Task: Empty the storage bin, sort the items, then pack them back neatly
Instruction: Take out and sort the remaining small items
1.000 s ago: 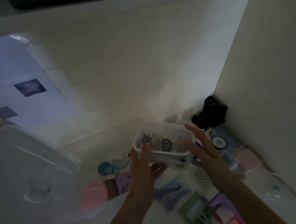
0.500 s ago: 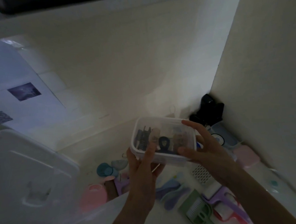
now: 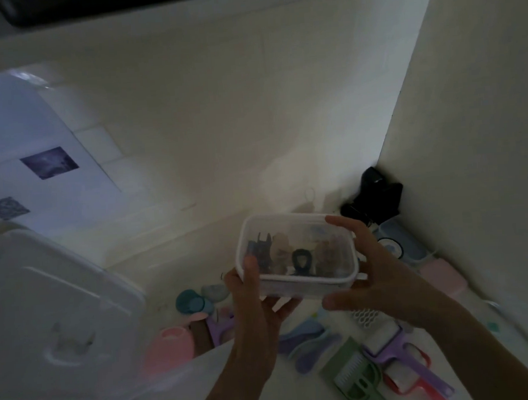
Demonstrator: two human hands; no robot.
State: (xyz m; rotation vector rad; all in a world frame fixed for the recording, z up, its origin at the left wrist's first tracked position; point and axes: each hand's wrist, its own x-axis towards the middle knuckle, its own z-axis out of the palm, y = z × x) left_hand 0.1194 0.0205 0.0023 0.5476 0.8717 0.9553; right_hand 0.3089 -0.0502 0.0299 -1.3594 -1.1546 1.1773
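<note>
A small clear lidded box [image 3: 294, 254] with dark hair clips inside is held in the air over the white surface, tilted toward me. My left hand [image 3: 257, 297] grips its near left corner, thumb on the lid. My right hand [image 3: 374, 273] holds its right end, fingers over the far edge and thumb under the near side. The large white storage bin lid [image 3: 55, 311] stands at the left. Sorted items lie below: a green comb-like brush [image 3: 353, 378], purple and red lint rollers [image 3: 405, 368], and blue-purple combs [image 3: 310, 343].
A black object [image 3: 375, 195] sits in the far right corner by the wall. A blue round-faced case [image 3: 400, 246] and a pink case [image 3: 443, 278] lie along the right wall. A pink oval item [image 3: 170, 347] and teal round pieces [image 3: 190, 301] lie left of my hands.
Both hands have lifted the clear box slightly and tipped its lid toward me. My right hand has closed further round its right end.
</note>
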